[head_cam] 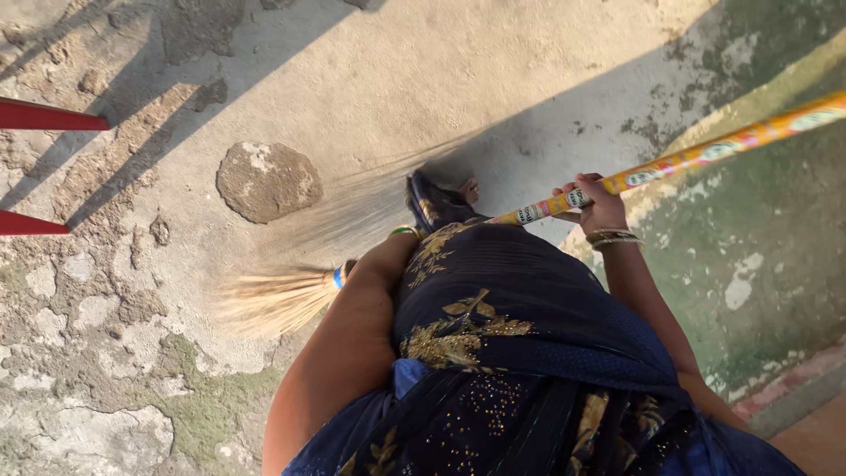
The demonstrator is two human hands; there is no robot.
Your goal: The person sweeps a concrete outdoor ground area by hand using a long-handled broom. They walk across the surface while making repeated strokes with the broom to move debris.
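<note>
Seen from the head camera: right hand (601,205) closed round long orange-yellow plastic broom handle (705,155), pale straw bristles (273,300) blurred low over cracked concrete floor (132,264), left hand hidden behind dark blue gold-patterned dress (493,353), grip unclear.

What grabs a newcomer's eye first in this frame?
The long orange broom handle running from the upper right down to centre, with the right hand closed in a grip around it. Next, the pale straw broom head fanned over the cracked concrete floor at lower left; the left hand is hidden behind the dark blue, gold-patterned garment. Two red bars jut in from the left edge.
</note>
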